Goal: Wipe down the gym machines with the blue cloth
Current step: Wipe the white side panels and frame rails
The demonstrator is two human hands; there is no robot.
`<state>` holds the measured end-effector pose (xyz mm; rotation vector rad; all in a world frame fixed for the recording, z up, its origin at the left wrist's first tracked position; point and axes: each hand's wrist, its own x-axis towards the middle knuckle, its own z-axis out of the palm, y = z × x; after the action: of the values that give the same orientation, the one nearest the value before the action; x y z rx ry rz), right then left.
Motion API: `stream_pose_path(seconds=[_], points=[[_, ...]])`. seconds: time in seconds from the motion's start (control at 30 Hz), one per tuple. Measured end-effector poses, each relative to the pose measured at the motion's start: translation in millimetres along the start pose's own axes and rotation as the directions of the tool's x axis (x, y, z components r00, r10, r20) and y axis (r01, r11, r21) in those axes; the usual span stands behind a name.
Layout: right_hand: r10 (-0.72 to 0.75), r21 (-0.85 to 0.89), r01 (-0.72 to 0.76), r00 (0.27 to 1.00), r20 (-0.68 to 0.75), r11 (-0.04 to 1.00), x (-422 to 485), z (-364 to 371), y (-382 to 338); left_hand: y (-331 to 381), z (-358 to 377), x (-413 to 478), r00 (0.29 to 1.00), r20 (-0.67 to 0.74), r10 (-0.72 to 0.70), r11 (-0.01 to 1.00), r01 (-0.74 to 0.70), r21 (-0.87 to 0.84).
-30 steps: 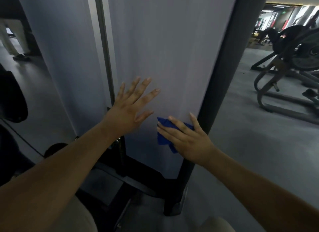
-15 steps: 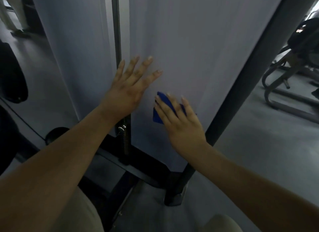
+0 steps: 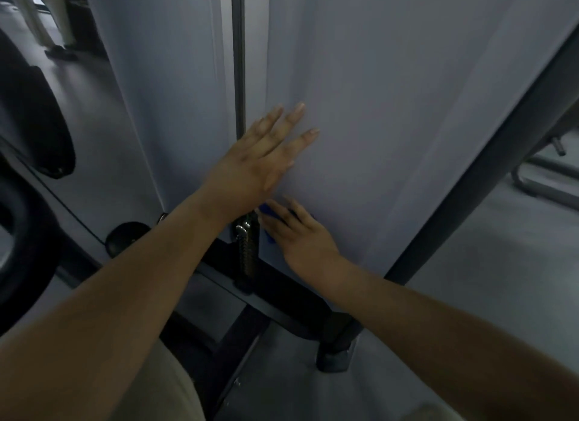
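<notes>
Both arms outstretched, left hand flat, fingers spread, right hand flat just below

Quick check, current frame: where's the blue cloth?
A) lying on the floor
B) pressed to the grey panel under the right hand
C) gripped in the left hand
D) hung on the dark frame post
B: bits of the blue cloth peek out from under the flat fingers of the right hand on the grey panel; the left hand lies bare on the panel above it.

matt grey panel, braided steel cable
</notes>
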<state>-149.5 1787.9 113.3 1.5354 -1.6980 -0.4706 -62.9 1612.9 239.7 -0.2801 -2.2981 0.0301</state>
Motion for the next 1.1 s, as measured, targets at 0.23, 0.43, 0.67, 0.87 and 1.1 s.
stream_pose_path(seconds=[0.23, 0.43, 0.67, 0.87, 1.1], points=[[0.222, 0.094, -0.205, 0.945, -0.240, 0.974, -3.9, 6.8, -4.1, 17.6, 21.7, -10.8, 0.992, -0.077, -0.099, 0.992, 0.093, -0.080], [0.158, 0.239, -0.138, 0.985, -0.066, 0.961, -19.8, 33.9, -49.2, 22.4, 41.3, -14.9, 0.982, -0.110, -0.152, 0.978, 0.133, -0.162], [0.064, 0.192, -0.067, 0.998, 0.024, 0.979, -32.0, 48.6, -65.7, 15.3, 51.8, -27.9, 0.994, -0.055, -0.090, 0.991, 0.085, -0.101], [0.355, 0.301, -0.296, 0.920, -0.165, 0.907, -20.1, 34.9, -50.0, 16.1, 52.0, -34.4, 0.996, -0.055, -0.075, 0.994, 0.071, -0.082], [-0.100, 0.037, 0.094, 0.962, 0.253, 0.995, -30.3, 49.8, -67.9, 22.8, 53.3, -33.6, 0.992, -0.088, -0.088, 0.994, 0.082, -0.074]])
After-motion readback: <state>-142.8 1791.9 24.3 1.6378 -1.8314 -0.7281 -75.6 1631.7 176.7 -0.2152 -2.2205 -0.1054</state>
